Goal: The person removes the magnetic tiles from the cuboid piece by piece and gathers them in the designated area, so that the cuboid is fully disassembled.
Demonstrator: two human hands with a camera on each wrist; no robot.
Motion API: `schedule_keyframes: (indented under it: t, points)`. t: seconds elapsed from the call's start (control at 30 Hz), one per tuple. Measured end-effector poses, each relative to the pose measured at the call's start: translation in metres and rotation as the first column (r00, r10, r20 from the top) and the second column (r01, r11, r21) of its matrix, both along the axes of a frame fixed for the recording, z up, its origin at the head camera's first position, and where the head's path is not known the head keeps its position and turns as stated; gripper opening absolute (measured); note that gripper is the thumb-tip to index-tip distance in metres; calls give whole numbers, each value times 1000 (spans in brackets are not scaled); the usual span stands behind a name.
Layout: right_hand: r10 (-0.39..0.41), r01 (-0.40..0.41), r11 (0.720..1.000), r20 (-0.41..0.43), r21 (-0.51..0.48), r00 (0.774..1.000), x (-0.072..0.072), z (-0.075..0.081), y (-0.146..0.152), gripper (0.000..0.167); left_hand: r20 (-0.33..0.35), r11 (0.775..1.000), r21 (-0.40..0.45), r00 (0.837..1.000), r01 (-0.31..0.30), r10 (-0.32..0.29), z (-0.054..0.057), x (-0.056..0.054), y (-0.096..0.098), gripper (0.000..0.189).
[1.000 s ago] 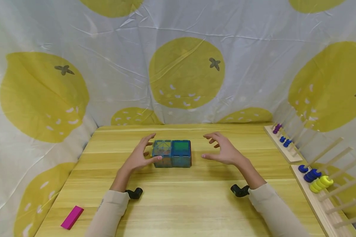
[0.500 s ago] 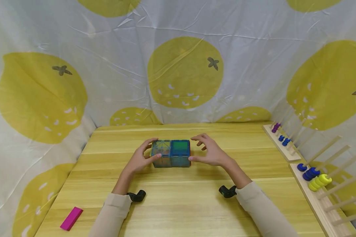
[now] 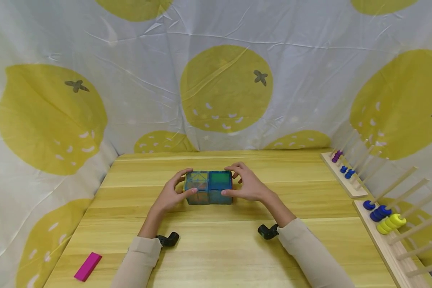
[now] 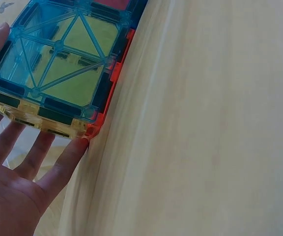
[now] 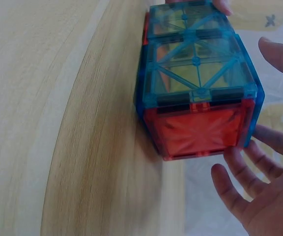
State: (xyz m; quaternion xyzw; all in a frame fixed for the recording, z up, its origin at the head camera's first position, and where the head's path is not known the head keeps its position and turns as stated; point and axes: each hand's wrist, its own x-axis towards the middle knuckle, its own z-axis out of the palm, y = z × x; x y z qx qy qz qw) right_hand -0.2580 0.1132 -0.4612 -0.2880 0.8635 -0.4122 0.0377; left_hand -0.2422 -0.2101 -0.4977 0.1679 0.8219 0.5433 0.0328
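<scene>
On the wooden table stands a box of two joined cubes built from translucent magnetic tiles (image 3: pixel 209 196). Its front tiles (image 4: pixel 58 44) are blue, its left end yellow and its right end (image 5: pixel 200 130) red. My left hand (image 3: pixel 170 196) holds the left end, the thumb on the front edge and the fingers against the yellow side in the left wrist view. My right hand (image 3: pixel 250 186) is spread around the right end. In the right wrist view its thumb stands off the blue side, while some fingertips are at the red end.
A magenta block (image 3: pixel 88 267) lies at the front left. Along the right edge are two wooden peg boards (image 3: pixel 378 236), (image 3: pixel 349 186) with blue, yellow and purple beads on upright pegs. A lemon-print curtain (image 3: pixel 302 88) hangs behind the table.
My right hand has moved left, from well apart to around the box's right end. The left hand has closed in slightly on the left end. The box stays about where it was.
</scene>
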Motion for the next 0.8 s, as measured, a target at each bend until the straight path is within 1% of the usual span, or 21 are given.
schedule_keyframes:
  t: [0.2,0.37,0.5,0.67,0.8]
  points:
    - [-20,20,999,9,31,1000,-5,-2,-7,79,1,1000,12,1000,1,-1,1,1,0,67]
    - [-28,29,996,-16,86,999,-8,-1,-12,81,5,1000,27,1000,-3,3,1,1,1,67]
    - [-23,27,992,-31,120,999,-10,2,-15,80,6,999,36,1000,-5,4,0,0,1,67]
    - [-18,21,992,-27,126,999,-11,6,-16,76,9,999,54,1000,-2,2,0,-1,1,67]
    - [-10,12,992,-18,130,1000,-16,6,-16,74,16,998,64,1000,-2,1,-1,-2,1,68]
